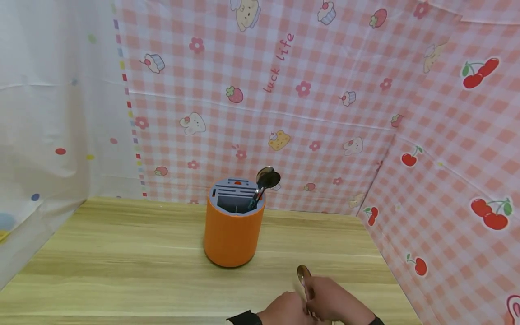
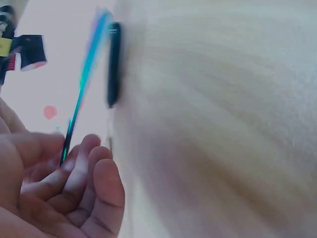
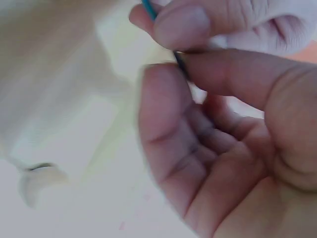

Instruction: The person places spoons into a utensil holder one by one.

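Note:
Both hands meet at the bottom of the head view around a metal spoon, its bowl [image 1: 303, 272] pointing up and away. My right hand [image 1: 331, 298] grips the spoon close below the bowl. Beside it on the left is my left hand [image 1: 284, 309], its fingertips partly hidden. The left wrist view has a thin teal, shiny handle [image 2: 81, 82] pinched between the left thumb and fingers. In the right wrist view, thumb and forefinger of the right hand [image 3: 218, 134] pinch the handle's dark part, with the other hand's fingers [image 3: 183, 25] touching it just above.
An orange round utensil holder [image 1: 233, 239] with a grey slotted top stands on the wooden table [image 1: 122, 262], with two spoons [image 1: 267, 180] leaning in it. A dark slim object [image 2: 114, 64] lies past the left hand. Patterned cloth [image 1: 252, 67] encloses the back and sides.

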